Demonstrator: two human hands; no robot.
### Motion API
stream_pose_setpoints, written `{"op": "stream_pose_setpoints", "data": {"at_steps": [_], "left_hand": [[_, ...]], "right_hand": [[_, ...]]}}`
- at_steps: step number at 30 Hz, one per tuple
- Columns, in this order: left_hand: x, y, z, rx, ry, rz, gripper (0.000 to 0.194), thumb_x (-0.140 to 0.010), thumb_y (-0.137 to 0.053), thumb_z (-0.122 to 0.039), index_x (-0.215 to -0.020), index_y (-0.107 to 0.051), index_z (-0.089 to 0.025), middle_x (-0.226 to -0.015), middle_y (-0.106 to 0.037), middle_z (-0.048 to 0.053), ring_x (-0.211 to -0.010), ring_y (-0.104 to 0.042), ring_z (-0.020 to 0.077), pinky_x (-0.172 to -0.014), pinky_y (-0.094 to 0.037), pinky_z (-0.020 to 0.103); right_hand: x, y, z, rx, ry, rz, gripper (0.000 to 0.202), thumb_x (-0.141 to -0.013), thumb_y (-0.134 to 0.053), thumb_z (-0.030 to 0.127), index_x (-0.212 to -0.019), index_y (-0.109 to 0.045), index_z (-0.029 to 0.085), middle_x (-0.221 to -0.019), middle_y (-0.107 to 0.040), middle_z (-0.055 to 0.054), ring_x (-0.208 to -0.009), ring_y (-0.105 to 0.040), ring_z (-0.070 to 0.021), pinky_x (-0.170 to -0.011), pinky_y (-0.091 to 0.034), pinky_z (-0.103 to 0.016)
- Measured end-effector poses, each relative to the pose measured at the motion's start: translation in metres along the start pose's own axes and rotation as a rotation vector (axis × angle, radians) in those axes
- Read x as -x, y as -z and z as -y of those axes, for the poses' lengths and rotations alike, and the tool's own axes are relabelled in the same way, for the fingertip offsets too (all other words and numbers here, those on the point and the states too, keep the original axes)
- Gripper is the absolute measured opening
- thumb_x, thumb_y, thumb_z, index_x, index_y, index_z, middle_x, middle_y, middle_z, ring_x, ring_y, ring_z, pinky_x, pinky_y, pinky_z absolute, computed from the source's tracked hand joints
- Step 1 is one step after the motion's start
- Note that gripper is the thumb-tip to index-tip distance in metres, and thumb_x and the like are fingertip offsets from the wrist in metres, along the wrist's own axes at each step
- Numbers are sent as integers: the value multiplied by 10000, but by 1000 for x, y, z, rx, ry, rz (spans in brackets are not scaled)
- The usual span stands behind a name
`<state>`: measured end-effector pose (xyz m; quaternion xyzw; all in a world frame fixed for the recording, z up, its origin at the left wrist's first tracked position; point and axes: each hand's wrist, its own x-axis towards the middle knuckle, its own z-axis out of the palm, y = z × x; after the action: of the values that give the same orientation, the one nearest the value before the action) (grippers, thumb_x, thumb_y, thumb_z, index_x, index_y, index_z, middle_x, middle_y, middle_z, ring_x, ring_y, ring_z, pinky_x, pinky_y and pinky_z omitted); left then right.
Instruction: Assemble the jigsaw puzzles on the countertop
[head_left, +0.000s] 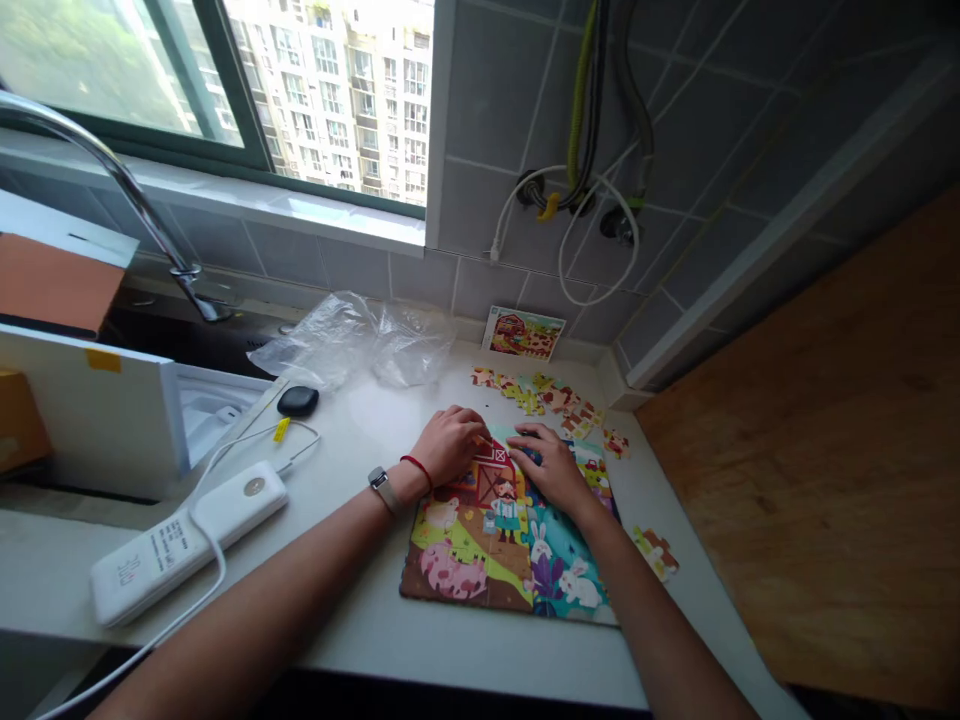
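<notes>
A colourful jigsaw puzzle (pixel 510 560) with a farmer, a pig and rabbits lies on the white counter. My left hand (pixel 451 442) rests at its upper left, over the red barn, fingers bent together; whatever they hold, if anything, is hidden. To its right, my right hand (pixel 551 466) lies over the upper middle of the puzzle, its fingers spread and nothing visible in them. Loose puzzle pieces (pixel 562 402) are scattered behind the puzzle, and more pieces (pixel 657 552) lie at its right side. A small picture card (pixel 523 334) leans against the tiled wall.
Clear plastic wrap (pixel 360 340) lies at the back. A white power bank (pixel 187 540) with a cable and a black oval object (pixel 298 401) are on the left, near the sink and faucet (pixel 135 195). A wooden panel (pixel 825 470) borders the right.
</notes>
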<state>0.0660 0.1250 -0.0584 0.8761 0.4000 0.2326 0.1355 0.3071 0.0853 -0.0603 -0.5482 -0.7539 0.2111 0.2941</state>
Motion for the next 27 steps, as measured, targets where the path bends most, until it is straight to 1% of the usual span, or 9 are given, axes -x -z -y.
{"op": "stream_pose_setpoints", "data": {"at_steps": [3, 7, 12, 15, 17, 21, 27], "left_hand": [[0, 2, 0, -28, -11, 27, 281, -930, -645, -105, -1081, -812, -272, -1178, -750, 59, -1056, -653, 254, -957, -544, 413], [0, 3, -3, -54, -14, 31, 281, -958, -620, -137, -1097, -821, -276, -1194, -749, 64, -1047, -657, 258, -946, -555, 420], [1, 4, -6, -55, -35, 10, 296, -953, -620, -118, -1080, -826, -288, -1211, -746, 60, -1145, -623, 273, -1005, -539, 455], [1, 4, -7, -52, -42, -4, 296, -937, -632, -105, -1069, -828, -284, -1210, -749, 59, -1151, -613, 281, -1008, -537, 463], [1, 3, -6, -46, -47, -15, 293, -933, -634, -101, -1065, -829, -275, -1203, -751, 60, -1148, -612, 281, -1010, -539, 465], [1, 0, -3, -54, -72, -37, 259, -947, -651, -131, -1050, -835, -281, -1214, -748, 60, -1207, -585, 297, -1035, -531, 487], [2, -4, 0, -65, -98, -55, 267, -941, -651, -122, -1040, -840, -283, -1207, -747, 67, -1213, -582, 299, -1034, -536, 491]], "right_hand": [[1, -3, -2, 1, 0, -32, 208, -951, -684, 308, -1083, -844, 295, -1280, -692, -104, -1237, -631, -288, -1124, -481, -471], [3, -4, -4, -10, -16, -46, 212, -942, -696, 296, -1087, -850, 282, -1317, -670, -109, -1264, -622, -295, -1138, -472, -465], [2, -3, -4, -6, -26, -49, 235, -944, -684, 275, -1111, -849, 293, -1333, -669, -103, -1258, -628, -293, -1136, -476, -460], [3, -2, -3, -1, -26, -57, 235, -937, -690, 263, -1104, -853, 293, -1323, -677, -104, -1234, -640, -293, -1129, -484, -458], [3, -1, -2, -3, -19, -62, 232, -926, -706, 257, -1099, -855, 295, -1316, -683, -101, -1219, -646, -294, -1125, -489, -457], [5, -1, -2, 23, 9, -69, 219, -935, -706, 265, -1094, -855, 291, -1307, -682, -106, -1220, -644, -295, -1116, -499, -463], [5, 0, 0, 114, 65, -53, 219, -960, -682, 256, -1096, -853, 243, -1317, -668, -141, -1237, -632, -306, -1107, -508, -479]]}}
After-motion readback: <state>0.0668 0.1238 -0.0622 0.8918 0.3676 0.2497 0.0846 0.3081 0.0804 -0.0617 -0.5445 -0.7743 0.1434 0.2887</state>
